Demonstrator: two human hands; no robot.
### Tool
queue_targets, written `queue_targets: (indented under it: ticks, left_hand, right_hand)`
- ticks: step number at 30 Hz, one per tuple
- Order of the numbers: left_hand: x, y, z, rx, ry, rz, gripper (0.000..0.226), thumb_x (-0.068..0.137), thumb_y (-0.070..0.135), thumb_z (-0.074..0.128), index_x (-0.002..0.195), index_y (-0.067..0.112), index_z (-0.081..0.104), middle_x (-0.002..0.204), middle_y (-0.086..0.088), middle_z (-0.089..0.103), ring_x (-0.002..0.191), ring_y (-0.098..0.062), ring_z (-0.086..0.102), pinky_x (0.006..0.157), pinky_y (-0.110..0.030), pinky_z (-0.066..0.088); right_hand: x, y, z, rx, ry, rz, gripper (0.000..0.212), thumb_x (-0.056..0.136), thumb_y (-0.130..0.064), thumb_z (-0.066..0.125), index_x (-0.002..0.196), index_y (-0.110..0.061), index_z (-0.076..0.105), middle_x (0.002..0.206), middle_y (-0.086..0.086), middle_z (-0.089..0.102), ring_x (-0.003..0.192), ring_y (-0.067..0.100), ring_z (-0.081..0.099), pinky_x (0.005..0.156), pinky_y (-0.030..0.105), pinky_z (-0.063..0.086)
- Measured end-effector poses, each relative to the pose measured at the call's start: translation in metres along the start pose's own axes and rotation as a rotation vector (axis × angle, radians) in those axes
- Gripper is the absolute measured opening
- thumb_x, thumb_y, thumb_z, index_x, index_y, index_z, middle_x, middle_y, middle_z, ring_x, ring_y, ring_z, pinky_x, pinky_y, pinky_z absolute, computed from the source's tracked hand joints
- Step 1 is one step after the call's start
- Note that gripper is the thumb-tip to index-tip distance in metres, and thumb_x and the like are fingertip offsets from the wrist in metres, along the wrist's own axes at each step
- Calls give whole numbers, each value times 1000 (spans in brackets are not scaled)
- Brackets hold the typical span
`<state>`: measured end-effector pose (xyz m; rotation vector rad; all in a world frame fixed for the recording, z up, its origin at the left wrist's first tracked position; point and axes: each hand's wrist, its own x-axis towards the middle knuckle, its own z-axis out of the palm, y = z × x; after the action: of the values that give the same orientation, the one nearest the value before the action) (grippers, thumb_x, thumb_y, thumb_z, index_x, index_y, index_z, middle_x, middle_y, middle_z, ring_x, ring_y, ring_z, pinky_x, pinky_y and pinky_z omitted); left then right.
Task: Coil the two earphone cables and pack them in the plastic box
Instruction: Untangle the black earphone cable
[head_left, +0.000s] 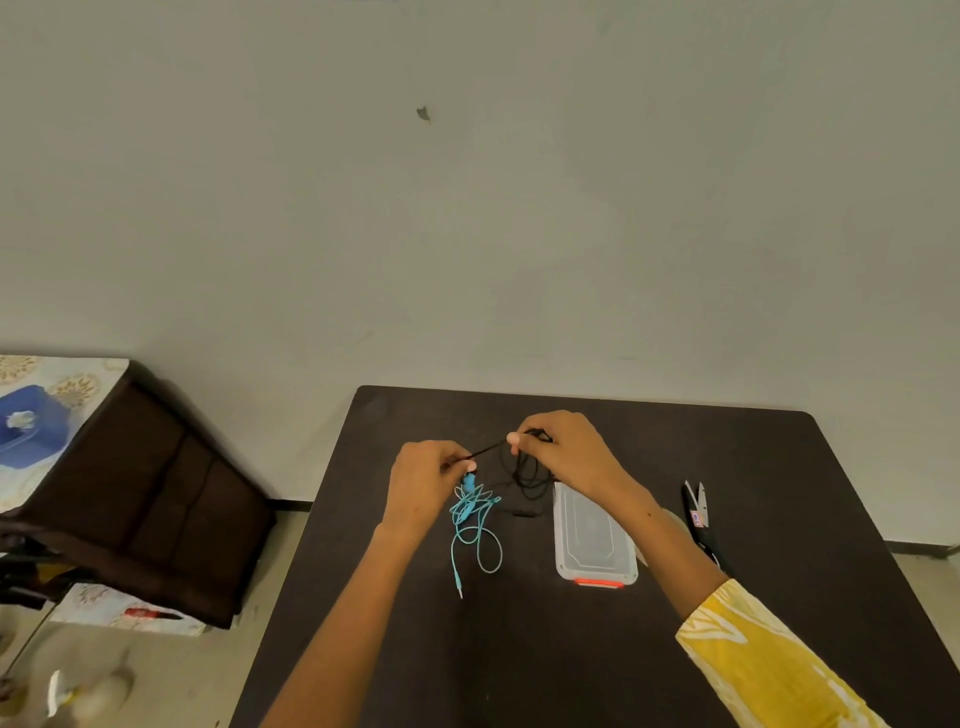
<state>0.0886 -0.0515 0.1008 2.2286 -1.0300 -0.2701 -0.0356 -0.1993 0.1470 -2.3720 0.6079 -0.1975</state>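
My left hand (423, 480) and my right hand (563, 449) hold a black earphone cable (527, 480) above the dark table (519, 649). A short stretch of it runs taut between the two pinching hands, and loose black loops hang under my right hand. A light blue earphone cable (475, 525) lies in a loose tangle on the table just below my left hand, its plug end pointing toward me. The clear plastic box (595, 535) with an orange-red latch sits closed to the right of the cables, under my right wrist.
Black-handled scissors (698, 514) lie on the table right of the box. A dark wooden cabinet (150, 499) stands to the left, with a blue container (28, 428) on its patterned top. A wall rises behind the table.
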Motion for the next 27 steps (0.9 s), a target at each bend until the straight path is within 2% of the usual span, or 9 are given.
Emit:
queue_targets:
  ticks: [2, 4, 6, 9, 11, 17, 20, 25, 27]
  left_hand:
    - [2, -1, 1, -38, -16, -39, 6, 87, 20, 65, 86, 16, 69, 77, 2, 71, 67, -7, 63, 65, -26, 54]
    - [6, 3, 1, -111, -30, -72, 8, 93, 17, 56, 88, 12, 58, 77, 2, 64, 61, -5, 57, 56, -13, 46]
    - [9, 3, -1, -210, -31, -106, 10, 93, 16, 56, 87, 8, 56, 80, 2, 62, 67, -4, 58, 57, -7, 43]
    - [11, -3, -4, -338, 27, -134, 9, 81, 15, 72, 79, 6, 68, 93, 2, 65, 86, -8, 62, 73, -10, 46]
    - [12, -5, -7, -383, 63, -145, 8, 75, 13, 77, 76, 6, 72, 91, 1, 67, 82, -4, 62, 70, -7, 46]
    - [10, 3, -5, -397, 234, -75, 10, 74, 17, 78, 70, 16, 68, 84, 2, 64, 77, -8, 62, 66, -20, 52]
    - [11, 9, -8, -508, 198, -101, 12, 83, 13, 70, 75, 9, 62, 70, 2, 67, 61, -5, 65, 61, -22, 51]
    - [13, 10, -11, -265, 221, -47, 14, 83, 31, 70, 77, 21, 61, 69, 7, 65, 65, -6, 62, 59, -19, 48]
    - [16, 8, -12, -306, 205, -38, 12, 82, 29, 71, 78, 20, 63, 74, 7, 66, 71, -7, 63, 64, -19, 49]
  right_hand:
    - [-3, 2, 8, 16, 81, 29, 27, 93, -35, 54, 82, -17, 71, 73, 4, 69, 64, 15, 57, 67, 32, 46]
    - [-6, 3, 16, 50, 172, 60, 25, 93, -35, 54, 85, -17, 70, 78, 0, 70, 70, 13, 60, 70, 29, 48]
    - [-7, 5, 19, 29, 150, 79, 24, 93, -34, 55, 86, -16, 70, 77, -2, 68, 73, 13, 60, 69, 29, 48]
    - [-6, 9, 16, 6, 118, 96, 25, 93, -35, 56, 88, -16, 71, 76, -1, 67, 72, 14, 60, 69, 30, 48]
    - [-7, 10, 12, 22, 169, 93, 24, 92, -34, 57, 89, -15, 71, 77, -1, 67, 72, 12, 59, 69, 28, 47]
    - [-9, 7, 7, 26, 222, 42, 24, 92, -34, 57, 93, -15, 71, 76, -1, 67, 72, 14, 61, 69, 29, 49]
    - [-8, 6, 6, -17, 171, 27, 24, 92, -35, 57, 93, -16, 71, 71, -6, 60, 68, 11, 55, 66, 27, 44]
    - [-7, 9, 3, -27, 210, 61, 24, 92, -34, 57, 95, -14, 71, 78, 2, 68, 72, 15, 60, 67, 27, 47]
    - [-7, 10, 3, -7, 227, 77, 23, 92, -32, 58, 94, -13, 71, 80, 2, 69, 73, 14, 60, 68, 25, 44]
